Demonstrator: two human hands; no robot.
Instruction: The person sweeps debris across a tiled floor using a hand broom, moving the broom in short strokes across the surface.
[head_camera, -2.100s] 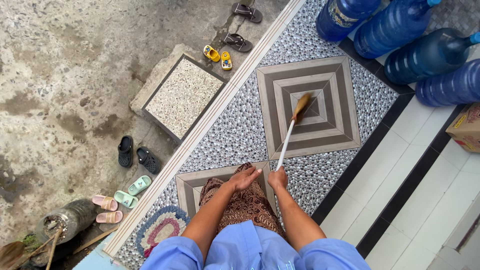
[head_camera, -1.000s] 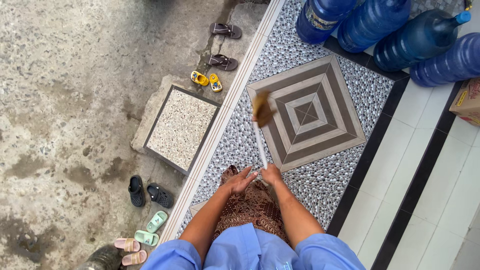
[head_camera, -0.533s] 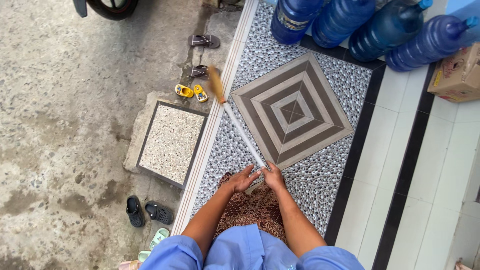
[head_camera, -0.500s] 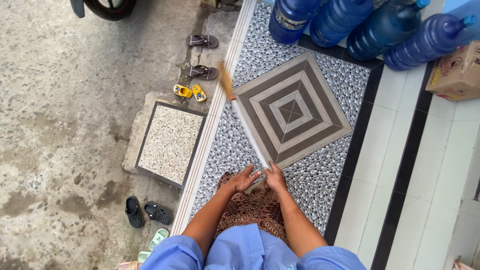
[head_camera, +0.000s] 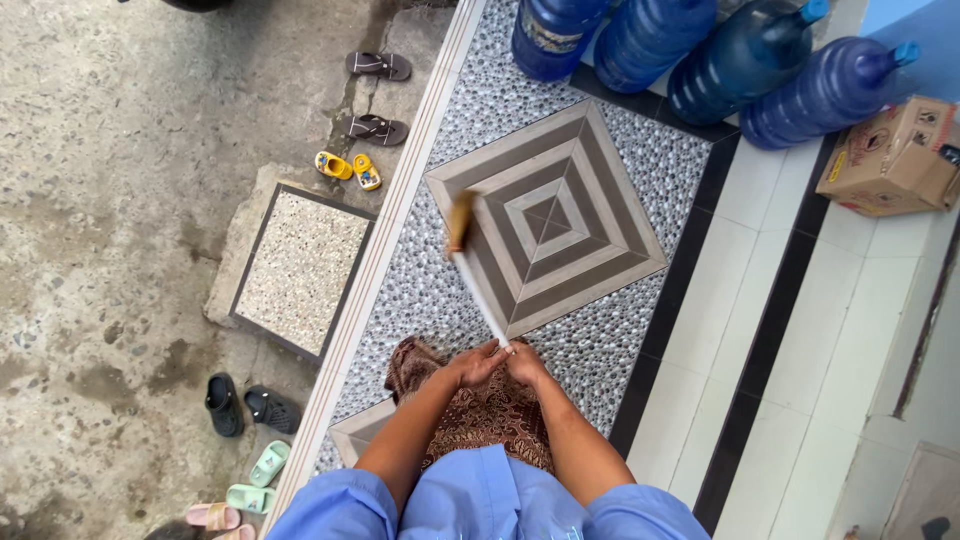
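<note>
Broom (head_camera: 478, 282) runs long-ways from the hands out to the far left, brush end far. Right hand (head_camera: 523, 362) and left hand (head_camera: 477, 362) both look clenched around the handle's near end.

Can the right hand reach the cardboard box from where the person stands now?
Probably not. The right hand is closed on the broom handle near the body, and the cardboard box lies far off across the white tiles, beside the blue water jugs.

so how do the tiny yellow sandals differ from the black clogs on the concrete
The yellow sandals are much smaller than the black clogs. The yellow pair lies beyond the speckled step slab, near the brown flip-flops; the black pair lies on its near side, by the mint slippers. Both pairs sit on bare concrete, off the tiled porch.
</note>
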